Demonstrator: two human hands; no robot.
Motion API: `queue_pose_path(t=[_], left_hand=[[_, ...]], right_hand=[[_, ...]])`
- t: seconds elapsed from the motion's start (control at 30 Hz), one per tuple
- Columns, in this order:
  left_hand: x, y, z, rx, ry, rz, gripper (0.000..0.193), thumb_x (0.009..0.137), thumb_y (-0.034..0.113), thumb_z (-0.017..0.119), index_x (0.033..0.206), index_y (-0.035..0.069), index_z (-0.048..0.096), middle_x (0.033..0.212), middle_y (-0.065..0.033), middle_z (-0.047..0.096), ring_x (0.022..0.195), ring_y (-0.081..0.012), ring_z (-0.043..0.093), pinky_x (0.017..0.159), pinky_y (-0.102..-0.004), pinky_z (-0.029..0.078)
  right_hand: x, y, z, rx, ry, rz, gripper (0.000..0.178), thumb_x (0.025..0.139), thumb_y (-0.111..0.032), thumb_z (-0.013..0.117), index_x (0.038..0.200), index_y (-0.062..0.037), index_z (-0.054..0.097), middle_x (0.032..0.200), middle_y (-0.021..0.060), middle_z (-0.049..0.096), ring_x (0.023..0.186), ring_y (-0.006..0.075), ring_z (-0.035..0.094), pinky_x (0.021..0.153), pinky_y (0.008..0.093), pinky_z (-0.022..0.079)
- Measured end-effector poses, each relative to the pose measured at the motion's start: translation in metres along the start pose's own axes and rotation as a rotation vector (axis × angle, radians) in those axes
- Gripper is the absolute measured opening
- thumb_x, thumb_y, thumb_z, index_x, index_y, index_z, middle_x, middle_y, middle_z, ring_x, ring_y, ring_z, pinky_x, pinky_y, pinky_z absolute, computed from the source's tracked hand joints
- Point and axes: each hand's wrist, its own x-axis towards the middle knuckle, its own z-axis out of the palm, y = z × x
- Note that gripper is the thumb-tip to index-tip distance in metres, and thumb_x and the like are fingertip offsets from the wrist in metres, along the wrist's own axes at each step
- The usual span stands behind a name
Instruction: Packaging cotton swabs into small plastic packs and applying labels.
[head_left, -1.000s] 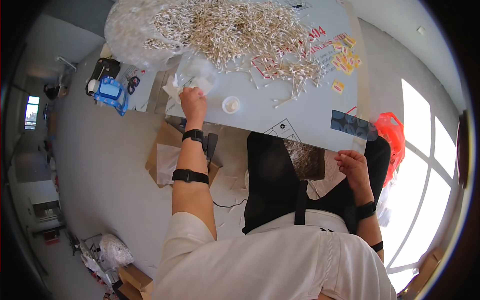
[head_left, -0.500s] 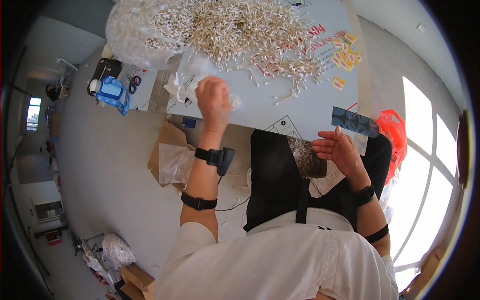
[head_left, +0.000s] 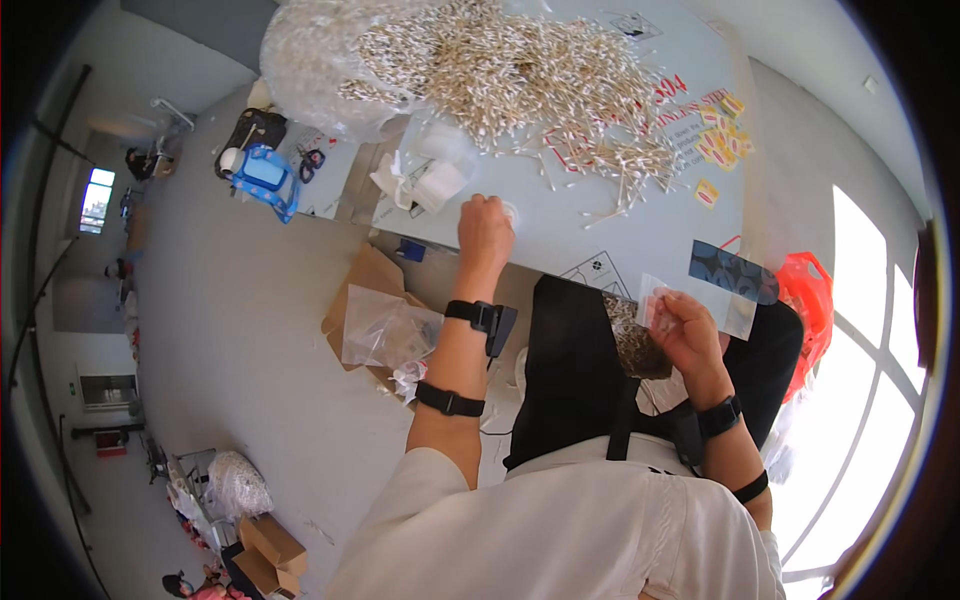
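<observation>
My left hand (head_left: pixel 486 240) is closed, its curled fingers at the table's near edge beside a small round white dish (head_left: pixel 512 214). What those fingers hold, if anything, is hidden. My right hand (head_left: pixel 692 338) pinches a small clear plastic bag (head_left: pixel 652 300) between thumb and fingers, just off the table edge above my lap. Farther back on the table lies a big loose heap of cotton swabs (head_left: pixel 520 70), partly spilling from a large clear plastic bag (head_left: pixel 315 75). Left of my left hand sit a white block-shaped thing (head_left: pixel 438 187) and crumpled white tissue (head_left: pixel 391 180).
Small yellow-and-white cards (head_left: pixel 722 140) lie at the table's right side, near a dark patterned strip (head_left: pixel 732 272). A red plastic bag (head_left: pixel 805 310) hangs at the right. Scissors (head_left: pixel 312 162) and a blue pack (head_left: pixel 266 178) lie left. A cardboard box (head_left: pixel 350 300) stands below.
My right hand has gone from open with stretched fingers to pinching a small clear bag. My left hand has shifted slightly right, uncovering the white block. The whole view has shifted.
</observation>
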Motion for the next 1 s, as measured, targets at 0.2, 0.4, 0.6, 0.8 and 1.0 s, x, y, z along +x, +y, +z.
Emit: queue_pose_path(t=[0.2, 0.4, 0.6, 0.8, 1.0], left_hand=[[0.005, -0.009, 0.022, 0.262, -0.153, 0.110, 0.004, 0.073, 0.002, 0.060, 0.077, 0.003, 0.062, 0.083, -0.0145, 0.062, 0.081, -0.0338, 0.060, 0.072, -0.0426, 0.053], [0.014, 0.000, 0.006, 0.356, -0.300, 0.163, 0.006, 0.079, 0.003, 0.056, 0.078, 0.002, 0.062, 0.084, -0.0144, 0.065, 0.086, -0.0309, 0.063, 0.071, -0.0395, 0.055], [0.001, 0.073, -0.012, -0.213, -0.202, -0.025, 0.013, 0.082, 0.013, 0.066, 0.079, 0.001, 0.062, 0.076, -0.0132, 0.064, 0.067, -0.0265, 0.061, 0.059, -0.0384, 0.051], [-0.056, 0.167, -0.003, -1.097, -0.698, -0.207, 0.020, 0.087, 0.017, 0.071, 0.085, -0.002, 0.063, 0.073, 0.0004, 0.062, 0.060, -0.0059, 0.054, 0.050, -0.0220, 0.043], [-0.059, 0.203, -0.014, -1.180, -0.708, -0.407, 0.013, 0.086, 0.009, 0.070, 0.086, -0.002, 0.062, 0.072, -0.0008, 0.061, 0.064, -0.0058, 0.054, 0.053, -0.0221, 0.044]], right_hand=[[-0.001, 0.001, -0.003, 0.047, 0.010, 0.000, 0.016, 0.095, -0.008, 0.053, 0.105, 0.0015, 0.061, 0.089, 0.0069, 0.066, 0.079, 0.0189, 0.065, 0.068, 0.0296, 0.054], [0.009, -0.006, -0.024, 0.083, -0.077, -0.043, 0.013, 0.096, -0.008, 0.053, 0.105, -0.0009, 0.060, 0.096, 0.0075, 0.066, 0.087, 0.0180, 0.065, 0.072, 0.0290, 0.056], [0.004, -0.011, -0.022, 0.073, -0.058, -0.149, 0.012, 0.097, -0.006, 0.052, 0.106, -0.0021, 0.059, 0.101, 0.0086, 0.066, 0.091, 0.0177, 0.066, 0.076, 0.0287, 0.057], [-0.006, -0.019, -0.020, 0.059, -0.115, -0.213, 0.011, 0.096, -0.003, 0.053, 0.105, -0.0011, 0.060, 0.100, 0.0100, 0.066, 0.091, 0.0177, 0.066, 0.076, 0.0282, 0.057], [-0.015, -0.025, -0.030, 0.038, -0.104, -0.269, 0.013, 0.095, -0.001, 0.055, 0.106, -0.0010, 0.061, 0.097, 0.0083, 0.067, 0.088, 0.0163, 0.066, 0.075, 0.0267, 0.056]])
